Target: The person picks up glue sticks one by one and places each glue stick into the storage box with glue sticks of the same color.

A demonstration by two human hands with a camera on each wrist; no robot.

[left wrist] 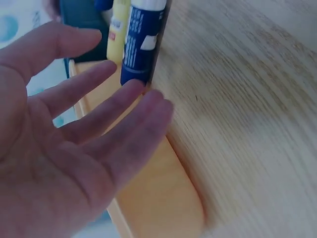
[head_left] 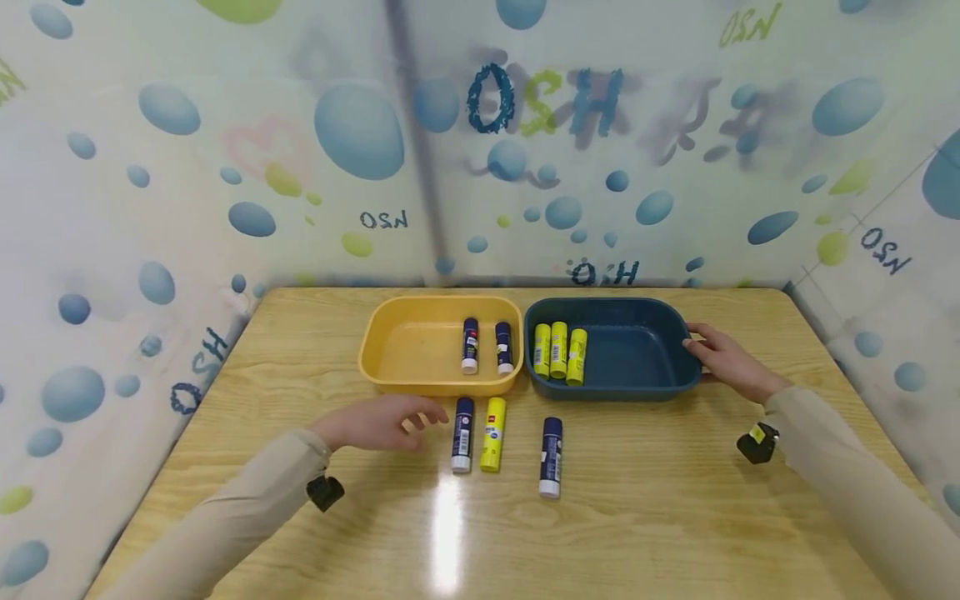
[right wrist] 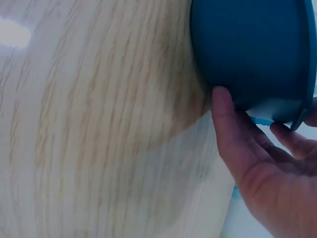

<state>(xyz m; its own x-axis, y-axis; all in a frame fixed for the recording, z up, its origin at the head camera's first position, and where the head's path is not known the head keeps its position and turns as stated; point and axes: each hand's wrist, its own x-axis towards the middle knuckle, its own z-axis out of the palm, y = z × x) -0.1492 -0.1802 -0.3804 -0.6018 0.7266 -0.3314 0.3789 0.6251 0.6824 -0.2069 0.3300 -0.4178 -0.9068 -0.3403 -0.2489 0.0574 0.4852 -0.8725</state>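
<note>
Table (head_left: pixel 660 500) bore blue tray (head_left: pixel 622 393), yellow tray (head_left: pixel 431 388) near far edge. Hands apart: right hand (head_left: pixel 731 360) gripped blue tray's right end; left hand (head_left: pixel 381 423) hung, fingers parted, beside navy stick (head_left: pixel 462 435) just off yellow tray's front edge. Mid-barrel pinch seemed best, clear of yellow stick (head_left: pixel 492 435).

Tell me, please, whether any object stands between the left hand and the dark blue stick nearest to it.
Nothing visible does: the left hand is right beside the dark blue stick, and a yellow stick lies on its other side.
</note>
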